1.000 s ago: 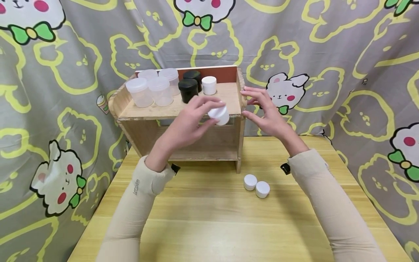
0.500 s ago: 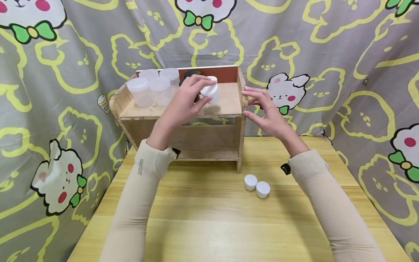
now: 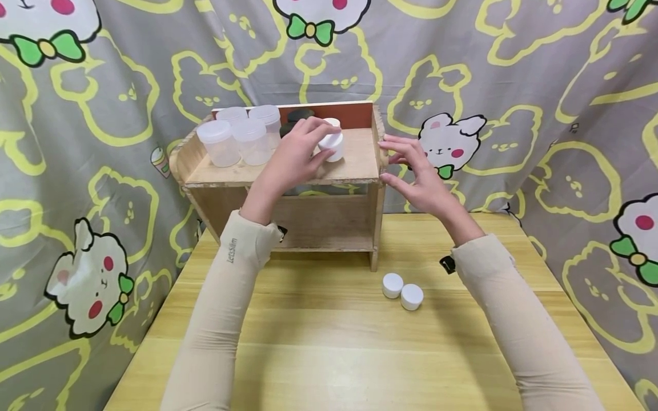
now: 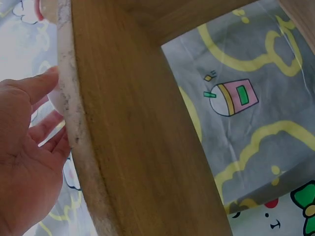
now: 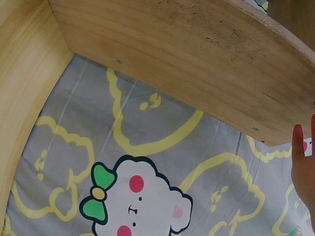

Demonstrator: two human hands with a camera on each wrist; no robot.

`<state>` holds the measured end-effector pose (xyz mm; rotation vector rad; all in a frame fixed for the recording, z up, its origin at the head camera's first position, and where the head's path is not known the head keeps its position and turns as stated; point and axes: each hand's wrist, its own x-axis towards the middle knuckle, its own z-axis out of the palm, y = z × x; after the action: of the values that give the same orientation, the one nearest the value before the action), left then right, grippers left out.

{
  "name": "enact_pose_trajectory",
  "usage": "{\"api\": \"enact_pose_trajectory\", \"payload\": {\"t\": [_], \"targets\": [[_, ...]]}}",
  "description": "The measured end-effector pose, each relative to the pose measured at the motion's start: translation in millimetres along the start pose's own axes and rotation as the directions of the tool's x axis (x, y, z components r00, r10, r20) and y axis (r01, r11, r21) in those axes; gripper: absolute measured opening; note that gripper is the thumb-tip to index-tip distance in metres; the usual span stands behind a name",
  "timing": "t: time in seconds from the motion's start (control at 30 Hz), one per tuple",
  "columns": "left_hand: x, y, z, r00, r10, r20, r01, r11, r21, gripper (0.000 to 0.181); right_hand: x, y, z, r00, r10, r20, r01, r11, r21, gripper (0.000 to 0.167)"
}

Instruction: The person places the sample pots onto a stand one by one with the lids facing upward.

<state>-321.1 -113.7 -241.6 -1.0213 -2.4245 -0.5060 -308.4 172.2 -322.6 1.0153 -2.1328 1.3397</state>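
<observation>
In the head view my left hand (image 3: 297,149) pinches a small white lidded jar (image 3: 333,147) between thumb and fingers at the top of the wooden shelf unit (image 3: 329,222). The jar's base appears to be on the top board. Just behind it shows part of another white jar (image 3: 333,122). From below, in the left wrist view, the board's edge hides most of what the left hand (image 4: 34,147) holds. My right hand (image 3: 418,174) touches the unit's right side panel with its fingertips. Two more white jars (image 3: 393,285) stand side by side on the table.
Several frosted clear jars (image 3: 218,145) stand on the left of the top board. Black jars (image 3: 300,116) are partly covered by the left hand. A patterned curtain (image 3: 514,85) surrounds the wooden table (image 3: 329,342).
My left hand has carried the white jar from in front of the shelf's edge up, back and down to the top board. The right hand stays at the side panel.
</observation>
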Motion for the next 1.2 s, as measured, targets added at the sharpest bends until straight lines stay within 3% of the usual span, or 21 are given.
{"api": "enact_pose_trajectory", "payload": {"t": [0.37,0.87,1.2], "targets": [[2.7,-2.1,6.5,0.999,-0.031,0.019,0.029,0.996,0.088,0.036,-1.0,-2,2,1.0,0.01,0.002,-0.01,1.0,0.005,0.056],[1.4,0.7,16.1,0.999,0.002,-0.041,0.009,0.964,0.266,0.034,-0.6,-1,2,1.0,0.006,0.001,-0.006,1.0,-0.003,0.06],[1.2,1.1,19.0,0.998,-0.003,-0.069,0.022,0.962,0.273,0.032,-1.4,1,1,1.0,-0.015,-0.009,0.016,0.999,0.04,0.056]]}}
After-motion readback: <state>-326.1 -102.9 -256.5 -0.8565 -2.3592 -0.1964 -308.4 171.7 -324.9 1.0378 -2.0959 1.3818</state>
